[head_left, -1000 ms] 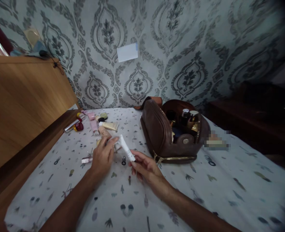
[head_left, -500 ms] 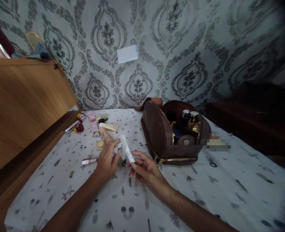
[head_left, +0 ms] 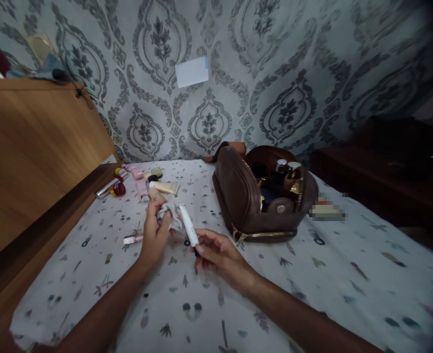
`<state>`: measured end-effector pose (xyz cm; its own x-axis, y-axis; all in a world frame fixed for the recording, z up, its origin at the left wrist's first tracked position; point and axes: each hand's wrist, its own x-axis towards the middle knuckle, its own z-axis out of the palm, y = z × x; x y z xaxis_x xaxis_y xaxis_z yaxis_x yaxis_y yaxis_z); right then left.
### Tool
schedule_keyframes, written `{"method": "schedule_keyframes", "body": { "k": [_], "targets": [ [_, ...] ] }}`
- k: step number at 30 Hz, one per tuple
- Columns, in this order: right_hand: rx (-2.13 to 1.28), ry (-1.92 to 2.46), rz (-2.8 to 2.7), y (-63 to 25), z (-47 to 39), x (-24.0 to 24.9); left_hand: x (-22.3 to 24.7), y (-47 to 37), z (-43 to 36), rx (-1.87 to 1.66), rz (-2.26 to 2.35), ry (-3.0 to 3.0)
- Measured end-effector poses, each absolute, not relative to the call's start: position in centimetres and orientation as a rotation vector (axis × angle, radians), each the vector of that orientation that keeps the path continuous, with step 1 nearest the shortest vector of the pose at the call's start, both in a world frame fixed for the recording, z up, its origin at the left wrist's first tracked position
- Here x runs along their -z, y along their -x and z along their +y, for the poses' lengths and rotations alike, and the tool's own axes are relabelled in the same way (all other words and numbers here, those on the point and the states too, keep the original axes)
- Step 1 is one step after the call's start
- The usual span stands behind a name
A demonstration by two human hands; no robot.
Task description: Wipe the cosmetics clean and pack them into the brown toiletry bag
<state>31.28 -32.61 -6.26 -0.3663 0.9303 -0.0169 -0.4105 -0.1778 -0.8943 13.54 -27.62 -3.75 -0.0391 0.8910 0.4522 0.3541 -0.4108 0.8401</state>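
A slim white squeeze tube with a dark cap end is pinched in my right hand, its flat end tilted up and to the left. My left hand is closed on a crumpled white tissue, just left of the tube. Whether the tissue touches the tube I cannot tell. Behind my left hand lies a beige tube, mostly hidden, with a cream tube beyond it. A pink-and-clear lip gloss lies left of my left wrist.
An unzipped brown leather cosmetic bag holding several bottles stands to the right. Pink tubes, small jars and a dark red container lie at the back left. A wooden panel borders the left side; a patterned wall rises behind.
My left hand has drawn slightly back and left from the tube, and more of the tissue shows. The tube remains in my right hand. The view has shifted slightly.
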Motion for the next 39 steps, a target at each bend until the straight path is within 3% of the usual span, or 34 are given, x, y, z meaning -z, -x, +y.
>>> {"method": "schedule_keyframes", "body": {
  "k": [5,12,26,39],
  "targets": [
    [-1.649,0.743,-0.89,-31.4,-32.1,6.4,3.9,-14.6,-28.6,-1.352,1.249,-1.871],
    [-1.49,0.875,-1.124,-31.0,-32.2,6.8,4.6,-15.8,-29.9,-1.017,1.133,-1.878],
    [-1.046,1.136,-1.366,-30.7,-33.2,7.0,4.7,-16.0,-29.7,-0.966,1.039,-1.516],
    [-1.04,1.033,-1.266,-31.0,-33.7,6.8,5.1,-15.8,-29.4,-1.048,1.115,-1.227]
  ]
}}
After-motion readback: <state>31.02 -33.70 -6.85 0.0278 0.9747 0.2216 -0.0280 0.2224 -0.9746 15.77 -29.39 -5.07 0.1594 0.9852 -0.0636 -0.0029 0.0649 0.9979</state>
